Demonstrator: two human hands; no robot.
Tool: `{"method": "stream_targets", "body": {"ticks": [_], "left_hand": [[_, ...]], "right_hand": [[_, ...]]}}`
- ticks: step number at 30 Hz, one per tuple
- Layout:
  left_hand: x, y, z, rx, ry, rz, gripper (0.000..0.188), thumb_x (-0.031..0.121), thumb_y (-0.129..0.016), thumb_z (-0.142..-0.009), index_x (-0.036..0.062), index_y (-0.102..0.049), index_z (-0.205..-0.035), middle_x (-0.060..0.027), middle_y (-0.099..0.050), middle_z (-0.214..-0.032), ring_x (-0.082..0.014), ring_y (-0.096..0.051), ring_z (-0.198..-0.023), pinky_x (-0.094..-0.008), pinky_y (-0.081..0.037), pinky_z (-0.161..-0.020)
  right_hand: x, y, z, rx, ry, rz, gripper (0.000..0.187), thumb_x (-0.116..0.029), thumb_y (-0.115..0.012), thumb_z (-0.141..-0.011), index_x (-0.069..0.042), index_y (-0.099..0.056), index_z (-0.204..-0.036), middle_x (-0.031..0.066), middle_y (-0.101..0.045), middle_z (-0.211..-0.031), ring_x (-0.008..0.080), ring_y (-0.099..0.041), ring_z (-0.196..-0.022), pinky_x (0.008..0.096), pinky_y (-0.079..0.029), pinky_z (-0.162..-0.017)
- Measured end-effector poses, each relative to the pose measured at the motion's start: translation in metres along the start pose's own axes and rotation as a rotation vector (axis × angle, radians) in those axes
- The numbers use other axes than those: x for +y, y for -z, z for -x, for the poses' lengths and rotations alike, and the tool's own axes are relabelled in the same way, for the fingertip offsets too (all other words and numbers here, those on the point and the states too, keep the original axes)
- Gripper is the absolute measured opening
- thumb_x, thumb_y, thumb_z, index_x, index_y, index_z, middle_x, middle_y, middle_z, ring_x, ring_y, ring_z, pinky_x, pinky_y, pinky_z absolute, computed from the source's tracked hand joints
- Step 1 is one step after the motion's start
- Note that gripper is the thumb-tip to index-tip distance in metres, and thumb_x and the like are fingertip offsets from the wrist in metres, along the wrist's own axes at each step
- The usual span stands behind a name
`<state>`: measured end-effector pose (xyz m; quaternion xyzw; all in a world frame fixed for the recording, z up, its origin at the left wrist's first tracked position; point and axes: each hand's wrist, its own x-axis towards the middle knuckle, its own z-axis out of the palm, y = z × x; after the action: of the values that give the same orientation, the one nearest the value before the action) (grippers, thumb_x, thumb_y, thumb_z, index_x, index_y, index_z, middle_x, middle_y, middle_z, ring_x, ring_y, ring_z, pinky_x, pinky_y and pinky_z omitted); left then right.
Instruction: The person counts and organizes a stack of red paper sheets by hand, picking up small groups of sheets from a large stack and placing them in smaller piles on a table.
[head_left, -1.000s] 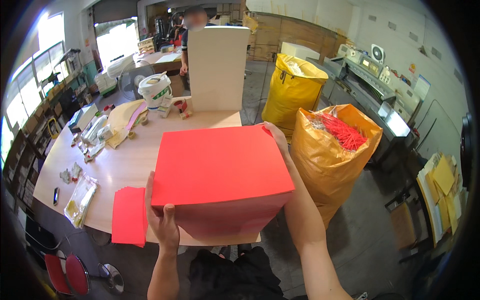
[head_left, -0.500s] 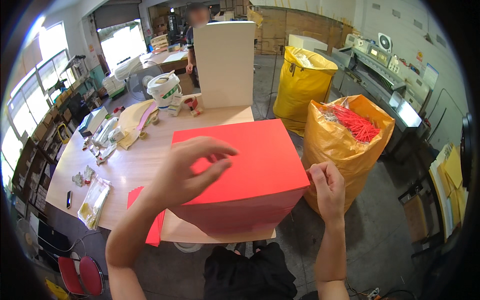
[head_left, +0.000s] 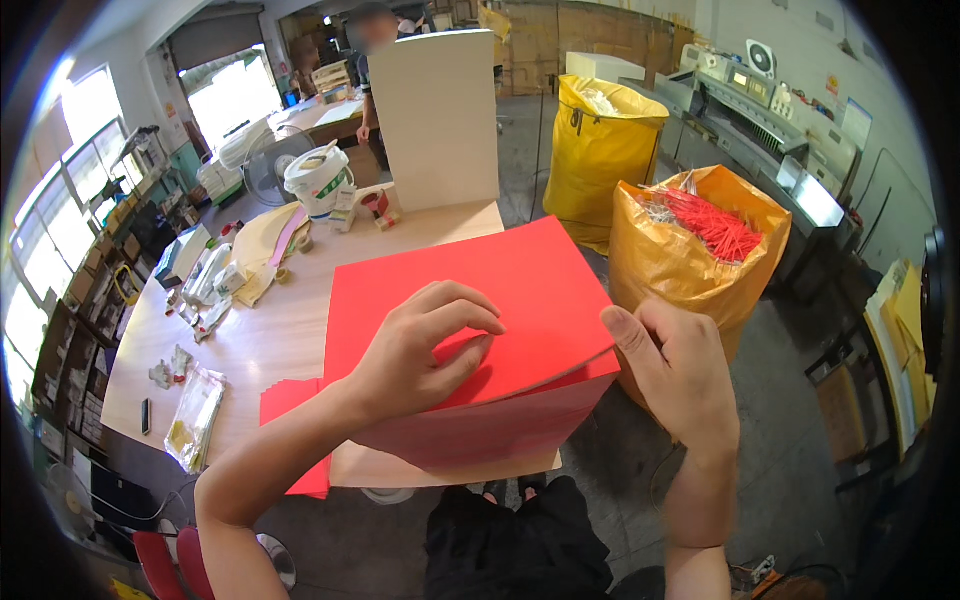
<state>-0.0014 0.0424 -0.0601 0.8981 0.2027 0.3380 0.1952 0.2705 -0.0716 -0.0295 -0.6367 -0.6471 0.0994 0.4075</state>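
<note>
Pale wooden tabletop [head_left: 265,345] bears a tall rectangular red paper stack [head_left: 535,305]. Above it, the left hand [head_left: 425,345] curls, thumb and fingertips apart; at its near-right corner, whether the right hand [head_left: 685,365] clamps is unclear. Uneven lifting could skew sheets [head_left: 583,352].

A stack of sheets [head_left: 530,345] sits at the near right of the table [head_left: 262,350], with a loose pile of sheets [head_left: 288,400] just left of it. Farther left lie a packet [head_left: 197,410] and a phone [head_left: 146,416]. On the far side, a bucket [head_left: 319,187] stands left of an upright block [head_left: 435,120]. Right of the table, the near sack [head_left: 690,285] stands before the far sack [head_left: 603,165].
</note>
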Motion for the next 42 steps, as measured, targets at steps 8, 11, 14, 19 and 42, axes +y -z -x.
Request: {"method": "stream_targets", "body": {"ticks": [8, 11, 14, 19, 42], "left_hand": [[0.003, -0.002, -0.005, -0.021, 0.012, 0.027, 0.028, 0.003, -0.073, -0.099, 0.0072, -0.070, -0.126, -0.0146, -0.068, -0.134, -0.0355, -0.068, -0.125, -0.0443, -0.057, -0.104], [-0.001, 0.000, -0.004, -0.055, -0.023, -0.002, 0.040, 0.016, -0.083, -0.097, 0.0093, -0.069, -0.134, -0.0150, -0.065, -0.138, -0.0356, -0.067, -0.128, -0.0451, -0.056, -0.105], [0.007, 0.003, -0.007, -0.083, -0.069, -0.024, 0.061, 0.032, -0.093, -0.088, 0.0123, -0.069, -0.140, -0.0142, -0.063, -0.142, -0.0355, -0.065, -0.130, -0.0467, -0.056, -0.107], [0.009, 0.003, -0.005, -0.088, -0.076, -0.023, 0.076, 0.042, -0.101, -0.075, 0.0121, -0.071, -0.139, -0.0135, -0.064, -0.142, -0.0353, -0.065, -0.134, -0.0485, -0.055, -0.109], [0.010, 0.005, -0.003, -0.185, -0.077, -0.030, 0.047, 0.006, -0.075, -0.098, 0.0090, -0.067, -0.143, -0.0237, -0.064, -0.139, -0.0409, -0.069, -0.122, -0.0479, -0.057, -0.104]], "right_hand": [[0.014, -0.048, -0.010, -0.012, -0.230, -1.127, 0.037, -0.024, -0.073, -0.107, -0.004, -0.049, -0.088, 0.0093, -0.055, -0.067, 0.0143, -0.058, -0.055, 0.0399, -0.043, -0.050], [0.013, -0.053, -0.008, 0.187, 0.038, -0.610, 0.041, -0.022, -0.069, -0.109, -0.008, -0.048, -0.076, 0.0016, -0.055, -0.064, 0.0089, -0.053, -0.055, 0.0317, -0.037, -0.047], [0.021, -0.058, -0.013, 0.154, -0.030, -0.769, 0.044, -0.024, -0.066, -0.109, -0.013, -0.048, -0.070, -0.0011, -0.052, -0.061, 0.0089, -0.051, -0.051, 0.0281, -0.037, -0.045], [0.011, -0.047, -0.012, 0.007, -0.284, -1.205, 0.041, -0.024, -0.065, -0.108, -0.013, -0.050, -0.071, -0.0013, -0.052, -0.061, 0.0096, -0.053, -0.050, 0.0260, -0.037, -0.046], [0.016, -0.046, -0.018, -0.045, -0.245, -1.148, 0.043, -0.027, -0.066, -0.109, -0.011, -0.053, -0.072, 0.0000, -0.056, -0.061, 0.0098, -0.058, -0.053, 0.0261, -0.042, -0.049]]}}
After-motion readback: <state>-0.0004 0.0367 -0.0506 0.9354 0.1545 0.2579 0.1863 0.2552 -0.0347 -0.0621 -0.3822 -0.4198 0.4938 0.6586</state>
